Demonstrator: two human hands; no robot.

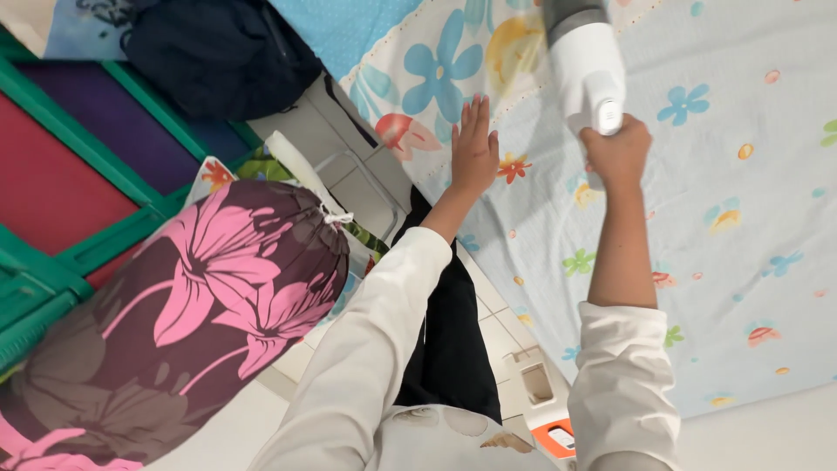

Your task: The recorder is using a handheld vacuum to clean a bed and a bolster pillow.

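My right hand (617,150) grips the handle of a white handheld appliance (586,65) with a grey top, held over a pale blue bedsheet (732,218) printed with flowers. My left hand (474,148) lies flat with fingers spread on the sheet near its edge, beside an orange flower print. Both arms wear white sleeves pushed up from the wrists.
A brown bolster (200,323) with large pink flowers lies at the left, tied at one end. A dark bag (218,52) sits at top left by a green-framed red and purple panel (70,174). White tiled floor (497,331) runs beside the bed; an orange and white object (556,436) lies below.
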